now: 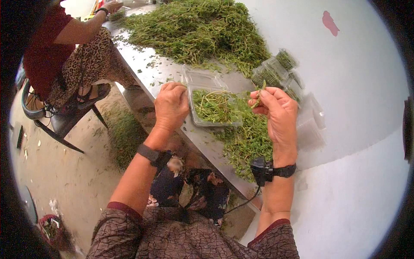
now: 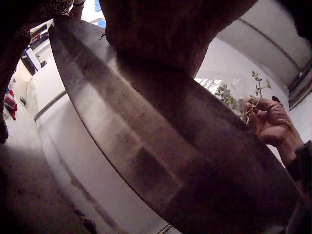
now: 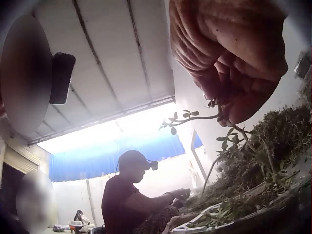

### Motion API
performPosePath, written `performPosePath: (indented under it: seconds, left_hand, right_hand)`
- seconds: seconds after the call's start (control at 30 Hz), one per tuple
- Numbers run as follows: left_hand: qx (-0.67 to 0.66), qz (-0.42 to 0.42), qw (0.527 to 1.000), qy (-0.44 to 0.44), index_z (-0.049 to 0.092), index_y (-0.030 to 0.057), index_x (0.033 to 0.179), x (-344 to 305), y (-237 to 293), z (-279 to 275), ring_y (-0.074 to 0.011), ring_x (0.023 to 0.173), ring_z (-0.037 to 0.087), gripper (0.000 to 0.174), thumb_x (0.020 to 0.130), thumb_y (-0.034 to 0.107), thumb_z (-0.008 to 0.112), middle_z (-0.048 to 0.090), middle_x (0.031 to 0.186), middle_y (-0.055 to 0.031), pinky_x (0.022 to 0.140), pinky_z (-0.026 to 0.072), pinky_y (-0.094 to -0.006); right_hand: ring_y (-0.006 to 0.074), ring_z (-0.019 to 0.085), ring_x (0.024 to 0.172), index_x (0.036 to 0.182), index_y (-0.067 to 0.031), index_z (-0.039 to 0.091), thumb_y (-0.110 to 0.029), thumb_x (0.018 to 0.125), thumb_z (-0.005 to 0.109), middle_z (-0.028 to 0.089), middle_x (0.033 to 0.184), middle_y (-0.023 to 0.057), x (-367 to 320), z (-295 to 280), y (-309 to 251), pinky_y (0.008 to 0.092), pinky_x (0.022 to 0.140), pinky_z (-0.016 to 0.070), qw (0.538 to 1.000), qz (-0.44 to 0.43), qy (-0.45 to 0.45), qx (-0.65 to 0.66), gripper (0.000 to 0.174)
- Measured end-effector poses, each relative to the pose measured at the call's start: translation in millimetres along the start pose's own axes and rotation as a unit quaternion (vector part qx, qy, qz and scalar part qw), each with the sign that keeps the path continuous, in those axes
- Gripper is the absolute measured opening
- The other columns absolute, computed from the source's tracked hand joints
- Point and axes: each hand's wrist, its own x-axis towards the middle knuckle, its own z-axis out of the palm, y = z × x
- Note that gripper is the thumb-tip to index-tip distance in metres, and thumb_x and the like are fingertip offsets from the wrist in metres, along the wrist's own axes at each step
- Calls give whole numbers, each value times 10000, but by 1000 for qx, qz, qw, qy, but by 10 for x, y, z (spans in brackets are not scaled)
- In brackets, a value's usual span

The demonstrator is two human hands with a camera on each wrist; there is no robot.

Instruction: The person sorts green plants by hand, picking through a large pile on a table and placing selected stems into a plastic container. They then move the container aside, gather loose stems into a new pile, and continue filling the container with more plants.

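Note:
Between the hands, an open clear plastic box (image 1: 199, 118) holds green stems and leaves (image 1: 213, 105). My right hand (image 1: 280, 114) pinches a leafy sprig (image 1: 258, 100) by its stem, right of the box; in the right wrist view the sprig (image 3: 197, 117) hangs from the fingertips of the hand (image 3: 234, 58). My left hand (image 1: 171, 105) is at the box's left edge, fingers curled, a bit of green at the fingertips. Whether it grips the box or a stem is unclear. The left wrist view shows it dark and close (image 2: 165, 29).
A large heap of greens (image 1: 202, 30) covers the table's far part; a smaller pile (image 1: 248, 142) lies beside the box. Filled clear boxes (image 1: 269, 73) and stacked empty ones (image 1: 310, 123) stand along the wall. Another person (image 1: 64, 52) sits at the left, across the table's corner.

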Motion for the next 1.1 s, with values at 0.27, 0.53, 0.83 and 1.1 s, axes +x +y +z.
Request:
performPosePath:
  seconds: [0.27,0.53,0.83,1.1]
  left_hand:
    - [-2,-5,1000,-3,636,5,771,6,11,5,-325,875,595,59,762,42,590,646,874,-120,798,484,-395]
    - [-2,-7,1000,-6,631,3,763,2,0,9,-324,882,593,54,759,34,586,645,876,-121,799,482,-396]
    - [-5,0,1000,-11,625,1,768,-1,18,2,-331,892,587,53,763,31,583,639,879,-124,797,479,-407]
    - [4,-12,1000,-14,634,-7,816,12,38,-26,-337,901,588,98,812,63,566,646,905,-127,816,473,-399]
  right_hand:
    - [120,642,705,891,23,649,-139,904,588,685,832,80,150,251,204,254,604,538,999,11,-21,34,174]
    - [96,621,655,910,35,658,-134,863,641,671,771,58,170,302,373,237,571,515,992,44,-40,-113,177]
    - [118,624,708,938,39,639,-133,874,612,664,792,74,-82,55,248,254,614,492,969,14,-3,-247,186]
    - [202,634,637,887,7,650,-131,842,636,664,755,134,-745,-12,-69,313,604,494,941,-37,41,-333,146]
